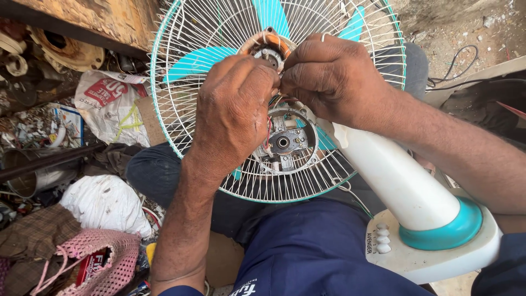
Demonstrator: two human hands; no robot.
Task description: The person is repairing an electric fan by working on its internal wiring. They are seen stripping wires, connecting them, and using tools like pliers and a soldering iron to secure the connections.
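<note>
Copper-wound motor [271,52] at twelve o'clock: pinch its thin wires [272,104] firmly between left hand [233,112] and right hand [334,77], both narrowly closed; keep white wire grille [181,118] steady.

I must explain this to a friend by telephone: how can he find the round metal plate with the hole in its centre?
Start from the white wire fan guard with its teal rim, lying across the person's lap. Below the two hands, left and right, sits the grey metal plate, behind the wires. Unlike the teal blades, it is round with a dark centre hole.
</note>
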